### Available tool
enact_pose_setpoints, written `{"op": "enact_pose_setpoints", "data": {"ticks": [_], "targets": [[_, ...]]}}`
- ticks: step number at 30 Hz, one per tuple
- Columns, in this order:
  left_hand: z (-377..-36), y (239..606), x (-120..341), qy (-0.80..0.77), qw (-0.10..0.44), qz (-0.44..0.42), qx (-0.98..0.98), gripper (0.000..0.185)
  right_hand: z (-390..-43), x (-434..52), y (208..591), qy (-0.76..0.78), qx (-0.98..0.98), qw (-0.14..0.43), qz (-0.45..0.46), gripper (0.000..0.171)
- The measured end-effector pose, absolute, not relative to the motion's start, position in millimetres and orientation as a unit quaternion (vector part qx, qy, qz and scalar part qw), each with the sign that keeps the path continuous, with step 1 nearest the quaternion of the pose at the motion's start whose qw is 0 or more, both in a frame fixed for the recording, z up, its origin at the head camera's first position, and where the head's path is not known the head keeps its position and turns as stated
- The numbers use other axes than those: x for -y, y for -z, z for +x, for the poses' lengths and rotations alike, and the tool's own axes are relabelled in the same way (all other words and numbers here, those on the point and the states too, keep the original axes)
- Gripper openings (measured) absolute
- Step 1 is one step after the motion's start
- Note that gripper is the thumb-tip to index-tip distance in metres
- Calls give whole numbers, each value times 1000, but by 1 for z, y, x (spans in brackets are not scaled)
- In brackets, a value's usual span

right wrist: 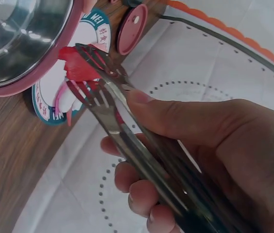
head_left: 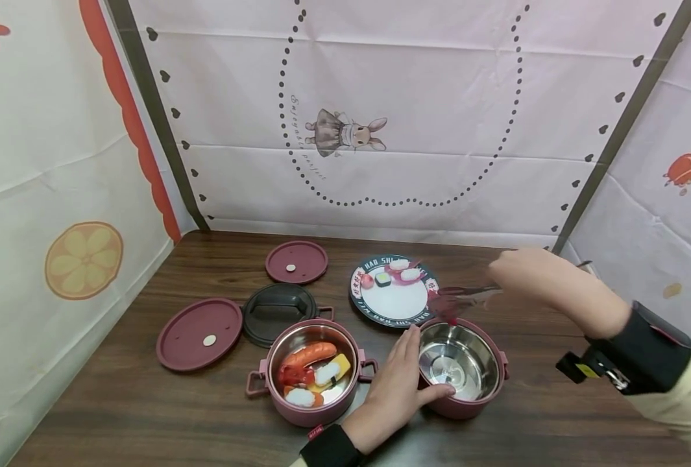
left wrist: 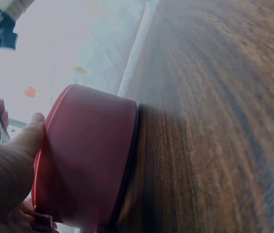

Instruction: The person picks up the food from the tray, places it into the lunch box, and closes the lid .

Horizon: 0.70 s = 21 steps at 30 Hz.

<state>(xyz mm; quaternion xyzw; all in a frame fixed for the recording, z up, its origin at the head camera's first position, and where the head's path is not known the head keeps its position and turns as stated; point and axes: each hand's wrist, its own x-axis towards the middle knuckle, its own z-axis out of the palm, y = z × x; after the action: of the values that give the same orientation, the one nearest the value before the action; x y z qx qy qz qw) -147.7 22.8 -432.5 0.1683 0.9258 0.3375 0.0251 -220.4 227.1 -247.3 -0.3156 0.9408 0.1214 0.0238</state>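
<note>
Right hand (head_left: 532, 275) pinches tongs (right wrist: 127, 126), left hand (head_left: 394, 383) grips empty pot (head_left: 460, 368) on brown wooden table (head_left: 555, 415).

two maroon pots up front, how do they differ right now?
The left pot holds toy food, including a sausage; the right pot shows only bare steel inside. The left hand grips the right pot's rim; nothing touches the left pot. Both are lidless, maroon outside, steel inside.
</note>
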Motion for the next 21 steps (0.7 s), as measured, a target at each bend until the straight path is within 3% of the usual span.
{"op": "enact_pose_setpoints", "data": {"ticks": [8,21], "targets": [[-147,431,-22,-341,34,165,-925,105,-192,-245,247,-111,-951,49,-284,22],[-147,429,-23,-335,38,159,-928,105,-186,-243,256,-126,-947,52,-292,22]]}}
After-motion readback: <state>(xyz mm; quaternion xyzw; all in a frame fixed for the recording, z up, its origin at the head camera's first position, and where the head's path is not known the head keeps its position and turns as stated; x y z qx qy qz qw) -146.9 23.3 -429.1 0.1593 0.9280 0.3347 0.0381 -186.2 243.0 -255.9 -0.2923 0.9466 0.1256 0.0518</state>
